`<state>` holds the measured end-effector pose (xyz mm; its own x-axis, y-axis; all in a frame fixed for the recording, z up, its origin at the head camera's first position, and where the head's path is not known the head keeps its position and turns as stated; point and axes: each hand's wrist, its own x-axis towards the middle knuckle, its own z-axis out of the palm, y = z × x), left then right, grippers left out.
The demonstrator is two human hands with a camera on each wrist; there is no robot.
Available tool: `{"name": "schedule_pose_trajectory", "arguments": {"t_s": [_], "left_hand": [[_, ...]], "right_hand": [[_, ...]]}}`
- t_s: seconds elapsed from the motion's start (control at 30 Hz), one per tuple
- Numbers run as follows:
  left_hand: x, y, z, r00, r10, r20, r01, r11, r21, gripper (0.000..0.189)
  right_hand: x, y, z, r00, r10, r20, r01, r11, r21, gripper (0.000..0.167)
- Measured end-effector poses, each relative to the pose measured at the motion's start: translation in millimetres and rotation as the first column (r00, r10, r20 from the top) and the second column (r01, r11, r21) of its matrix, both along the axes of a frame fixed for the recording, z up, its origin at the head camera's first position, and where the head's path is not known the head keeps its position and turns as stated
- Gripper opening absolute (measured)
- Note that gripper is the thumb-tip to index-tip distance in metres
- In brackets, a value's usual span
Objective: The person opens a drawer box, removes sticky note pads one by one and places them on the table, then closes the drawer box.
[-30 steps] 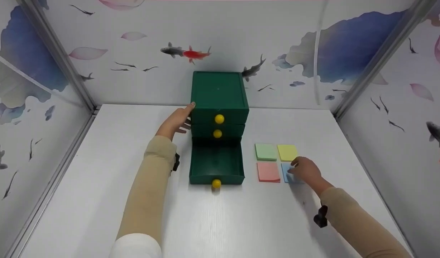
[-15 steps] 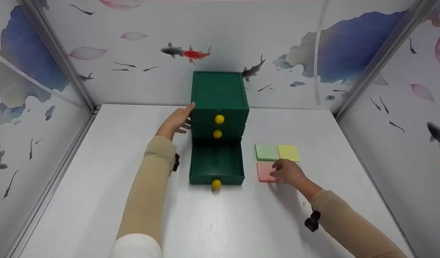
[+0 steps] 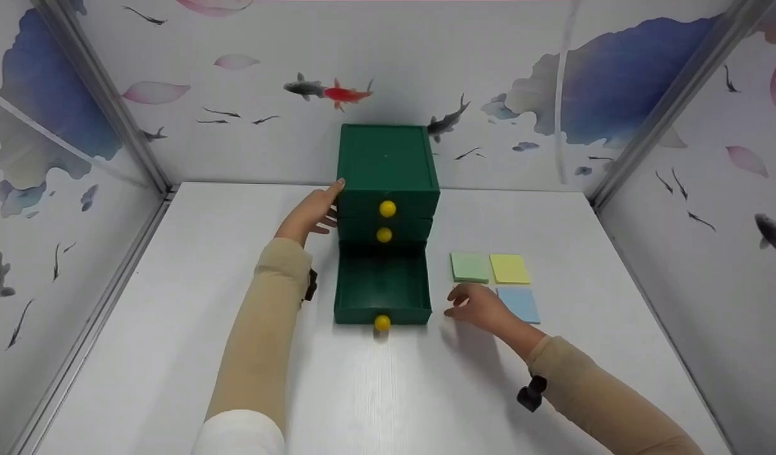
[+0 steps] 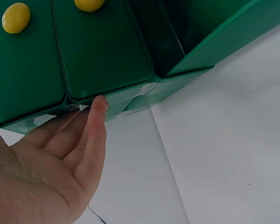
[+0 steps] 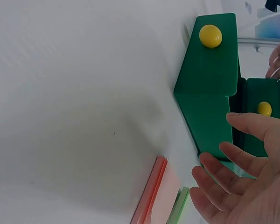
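A green drawer cabinet (image 3: pixel 388 161) with yellow knobs stands at the back, its bottom drawer (image 3: pixel 383 284) pulled out with nothing inside. My left hand (image 3: pixel 308 213) rests against the cabinet's left side, thumb at the upper edge and fingers fairly straight along the wall (image 4: pixel 60 135). Just right of the drawer, my right hand (image 3: pixel 479 308) hovers with fingers spread and slightly bent, holding nothing. It covers the pink sticky-note pad (image 5: pixel 158 196) in the head view; the right wrist view shows that pad below the fingers. Around it lie green (image 3: pixel 469 266), yellow (image 3: pixel 509 269) and blue (image 3: pixel 519 306) sticky-note pads.
The white table (image 3: pixel 381 392) carries the cabinet and pads. Printed wall panels (image 3: pixel 236 139) with fish and petals enclose it at the back and both sides. The cabinet stands close to the back panel.
My right hand has moved left from over the blue pad, across the pink one, toward the drawer, uncovering the blue pad. My left hand and the cabinet have stayed in place.
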<state>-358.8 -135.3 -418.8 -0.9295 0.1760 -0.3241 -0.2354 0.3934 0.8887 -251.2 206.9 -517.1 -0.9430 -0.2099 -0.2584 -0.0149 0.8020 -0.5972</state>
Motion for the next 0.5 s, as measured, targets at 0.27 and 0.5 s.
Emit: {"name": "schedule_pose_trajectory", "arguments": {"t_s": [0.27, 0.5], "left_hand": [[0.1, -0.1, 0.5, 1.000, 0.001, -0.006, -0.001, 1.000, 0.005, 0.076], [-0.3, -0.7, 0.9, 1.000, 0.005, -0.005, -0.005, 1.000, 0.013, 0.076]], "right_hand": [[6.4, -23.0, 4.4, 0.998, 0.047, -0.046, -0.048, 0.999, -0.008, 0.026], [8.4, -34.7, 3.6, 0.993, 0.102, -0.068, -0.103, 0.995, -0.006, 0.020]]}}
